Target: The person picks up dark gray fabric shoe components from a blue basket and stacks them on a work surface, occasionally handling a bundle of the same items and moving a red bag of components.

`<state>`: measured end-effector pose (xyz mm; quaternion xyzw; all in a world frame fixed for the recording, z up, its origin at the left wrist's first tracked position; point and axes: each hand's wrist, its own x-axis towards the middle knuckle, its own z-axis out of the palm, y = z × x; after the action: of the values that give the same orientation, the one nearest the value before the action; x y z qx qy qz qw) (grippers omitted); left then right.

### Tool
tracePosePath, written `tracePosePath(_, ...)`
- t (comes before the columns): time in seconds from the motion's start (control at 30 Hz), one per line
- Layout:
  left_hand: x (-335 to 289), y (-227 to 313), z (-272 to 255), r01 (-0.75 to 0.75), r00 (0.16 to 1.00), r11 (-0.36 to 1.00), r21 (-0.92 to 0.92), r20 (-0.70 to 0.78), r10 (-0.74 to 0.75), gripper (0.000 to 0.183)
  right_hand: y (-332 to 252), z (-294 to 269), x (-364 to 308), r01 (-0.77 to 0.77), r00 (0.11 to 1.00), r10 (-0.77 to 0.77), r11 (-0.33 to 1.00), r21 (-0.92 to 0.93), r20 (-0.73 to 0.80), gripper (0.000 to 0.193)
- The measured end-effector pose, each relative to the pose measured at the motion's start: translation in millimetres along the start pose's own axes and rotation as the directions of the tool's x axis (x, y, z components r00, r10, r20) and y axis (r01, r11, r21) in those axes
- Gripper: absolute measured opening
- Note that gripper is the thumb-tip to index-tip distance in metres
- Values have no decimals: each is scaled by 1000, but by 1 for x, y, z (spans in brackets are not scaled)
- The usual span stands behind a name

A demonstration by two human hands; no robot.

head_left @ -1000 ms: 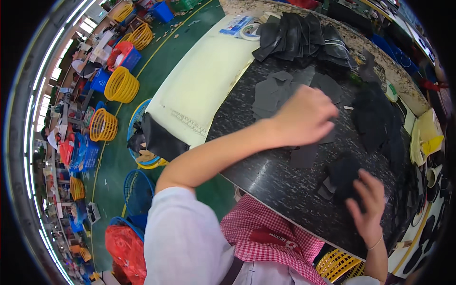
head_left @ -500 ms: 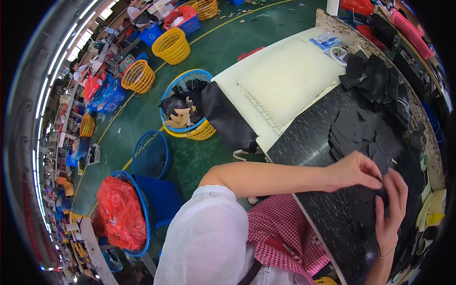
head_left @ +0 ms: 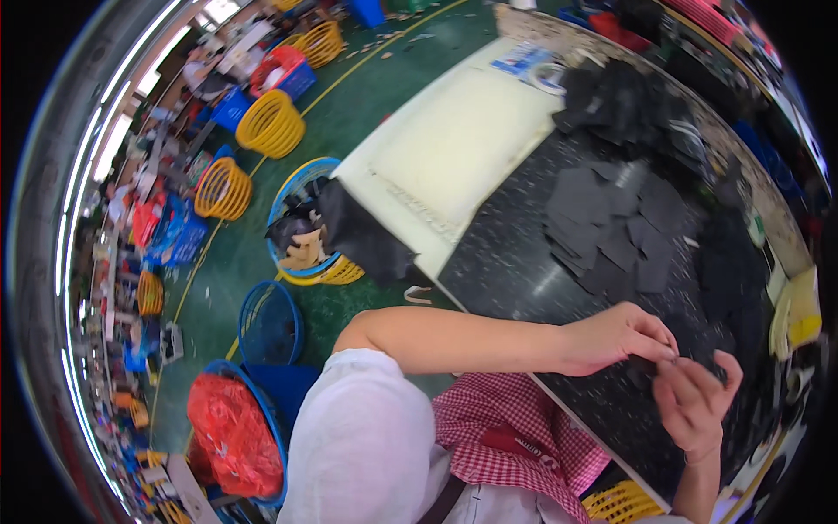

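Over the near side of the black speckled tabletop (head_left: 502,262), the left hand (head_left: 621,339) pinches a small dark piece (head_left: 643,364) between thumb and fingertips, its forearm reaching across in front of the red-and-white checked apron (head_left: 511,428). The right hand (head_left: 692,406) meets it there, fingers bent and their tips against the left fingertips; whether it also grips the piece cannot be told, since the fingers hide it. Beyond the hands, flat dark grey cut pieces (head_left: 602,223) lie overlapping in a loose spread, and behind them sits a heap of black pieces (head_left: 624,105). A white tape roll (head_left: 548,79) rests just beside that heap, next to a blue-and-white packet (head_left: 522,59). To the left of the spread lies a cream padded sheet (head_left: 463,131), with a black sheet (head_left: 362,231) hanging off its near corner beside a scrap-filled basket (head_left: 336,272).
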<state>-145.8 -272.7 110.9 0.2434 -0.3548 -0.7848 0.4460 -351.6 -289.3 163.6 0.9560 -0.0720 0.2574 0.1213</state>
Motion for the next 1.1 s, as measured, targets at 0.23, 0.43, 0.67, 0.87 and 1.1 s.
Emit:
tracePosePath(0.23,0,87,-21,-335,812,836,434,-317,490,11,-44,10,-25,-265,964,162,494,828,211,19)
tracePosePath(0.43,-11,30,9,-186,979,467,864,126,158,45,-34,-1,-39,-650,646,618,135,748,449,43)
tracePosePath(0.67,18,26,17,115,986,655,746,-164,15,59,-14,7,-51,-678,361,637,-322,661,681,57)
tracePosePath(0.87,21,-2,15,-46,999,688,724,50,15,68,1,6,-38,-747,448,626,-130,652,638,55)
tracePosePath(1.1,33,-3,-12,-264,931,295,918,162,328,44,4,23,-50,-689,311,788,-199,697,532,39)
